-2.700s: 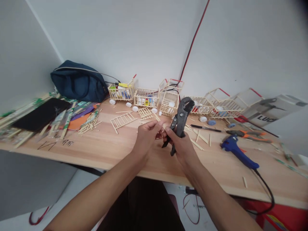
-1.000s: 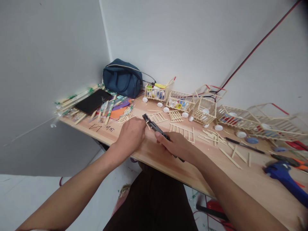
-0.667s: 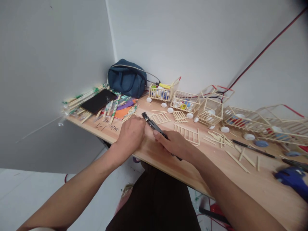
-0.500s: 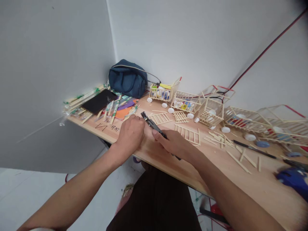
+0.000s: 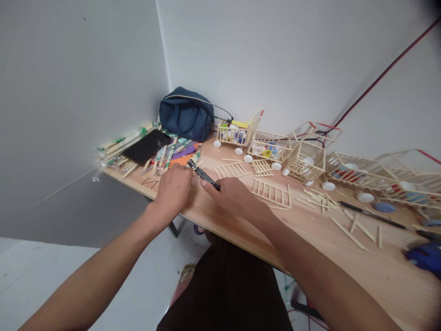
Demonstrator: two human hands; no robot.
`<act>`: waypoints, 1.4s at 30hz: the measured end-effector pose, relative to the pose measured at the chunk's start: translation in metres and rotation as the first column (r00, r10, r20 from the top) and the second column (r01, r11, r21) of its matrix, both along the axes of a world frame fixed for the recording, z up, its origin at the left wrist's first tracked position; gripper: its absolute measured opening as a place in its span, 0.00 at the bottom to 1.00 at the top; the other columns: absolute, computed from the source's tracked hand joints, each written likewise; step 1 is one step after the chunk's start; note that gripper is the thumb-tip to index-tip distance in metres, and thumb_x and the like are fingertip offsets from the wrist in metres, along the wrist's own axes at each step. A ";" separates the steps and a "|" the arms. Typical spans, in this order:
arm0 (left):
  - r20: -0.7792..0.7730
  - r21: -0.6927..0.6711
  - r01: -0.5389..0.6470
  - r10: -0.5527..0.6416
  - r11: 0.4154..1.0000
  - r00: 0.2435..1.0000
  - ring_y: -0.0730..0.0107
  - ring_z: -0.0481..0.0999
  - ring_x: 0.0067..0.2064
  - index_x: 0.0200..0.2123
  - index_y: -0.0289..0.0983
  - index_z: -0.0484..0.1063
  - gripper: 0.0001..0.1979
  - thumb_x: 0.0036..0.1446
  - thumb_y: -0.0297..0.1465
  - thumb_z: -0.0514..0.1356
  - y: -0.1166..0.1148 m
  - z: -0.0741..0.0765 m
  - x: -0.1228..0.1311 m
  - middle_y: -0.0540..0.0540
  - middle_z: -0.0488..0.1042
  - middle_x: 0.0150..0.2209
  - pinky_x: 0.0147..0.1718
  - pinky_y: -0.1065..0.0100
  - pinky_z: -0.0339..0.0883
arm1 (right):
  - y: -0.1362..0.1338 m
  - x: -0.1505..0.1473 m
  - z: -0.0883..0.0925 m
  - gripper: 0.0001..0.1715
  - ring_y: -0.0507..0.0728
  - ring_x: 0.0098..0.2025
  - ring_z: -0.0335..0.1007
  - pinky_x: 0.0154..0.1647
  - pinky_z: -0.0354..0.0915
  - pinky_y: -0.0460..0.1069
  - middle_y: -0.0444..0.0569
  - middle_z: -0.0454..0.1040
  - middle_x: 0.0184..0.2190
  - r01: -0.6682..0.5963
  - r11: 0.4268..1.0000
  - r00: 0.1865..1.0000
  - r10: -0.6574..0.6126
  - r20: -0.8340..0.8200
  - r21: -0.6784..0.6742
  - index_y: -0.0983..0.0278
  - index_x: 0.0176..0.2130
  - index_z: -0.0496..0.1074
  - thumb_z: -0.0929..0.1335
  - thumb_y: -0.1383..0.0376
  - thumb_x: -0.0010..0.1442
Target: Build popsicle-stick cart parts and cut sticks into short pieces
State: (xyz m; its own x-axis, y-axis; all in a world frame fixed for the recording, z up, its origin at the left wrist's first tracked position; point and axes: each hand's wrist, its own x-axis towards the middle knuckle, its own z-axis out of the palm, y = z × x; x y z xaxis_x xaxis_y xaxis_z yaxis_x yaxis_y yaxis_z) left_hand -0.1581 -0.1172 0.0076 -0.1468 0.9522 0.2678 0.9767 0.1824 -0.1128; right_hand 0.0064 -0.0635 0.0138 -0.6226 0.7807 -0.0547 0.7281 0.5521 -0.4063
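Note:
My right hand is wrapped round a pair of black-handled pliers, whose metal jaws point up and left over the table. Close beside those jaws, my left hand is a closed fist with the knuckles up. Whatever its fingers hold, if anything, is hidden from me. To the right of the jaws lies a flat ladder-like stick panel. A small stick grid and a longer stick panel lie farther right.
Along the wall stand several stick-built carts with white wheels. Loose sticks and a black pen lie at the right, near a blue object. A blue bag, a black tablet-like slab and packaged sticks occupy the left end.
Both hands and the pliers have shifted left along the table, with the jaws staying beside my left fist. My view has also moved slightly. My right hand keeps its grip on the pliers.

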 end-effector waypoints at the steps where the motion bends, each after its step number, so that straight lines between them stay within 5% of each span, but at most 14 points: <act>1: 0.002 -0.009 -0.008 0.008 1.000 1.000 0.51 0.76 0.40 0.31 0.31 0.75 0.14 0.57 0.21 0.49 0.000 0.000 -0.001 0.34 0.75 0.31 0.32 0.62 0.68 | 0.000 -0.003 -0.001 0.39 0.59 0.30 0.73 0.28 0.57 0.48 0.55 0.78 0.30 0.004 1.000 1.000 -0.004 0.011 0.010 0.65 0.36 0.77 0.54 0.40 0.64; 15: 0.049 -0.175 -0.055 0.064 0.983 0.997 0.48 0.78 0.40 0.37 0.28 0.76 0.15 0.56 0.23 0.49 0.001 0.000 0.004 0.31 0.76 0.36 0.36 0.60 0.69 | -0.001 -0.011 -0.007 0.38 0.64 0.36 0.77 0.34 0.66 0.52 0.62 0.80 0.34 -0.013 0.997 0.995 0.005 0.097 0.077 0.69 0.41 0.79 0.54 0.44 0.65; 42: 0.058 -0.134 -0.151 0.160 0.979 0.985 0.51 0.78 0.41 0.40 0.30 0.76 0.16 0.57 0.24 0.49 -0.006 -0.004 -0.005 0.32 0.77 0.38 0.35 0.63 0.68 | 0.005 -0.024 -0.001 0.40 0.66 0.43 0.77 0.40 0.68 0.53 0.66 0.79 0.38 -0.033 0.998 0.993 0.027 0.117 0.046 0.71 0.43 0.77 0.56 0.41 0.63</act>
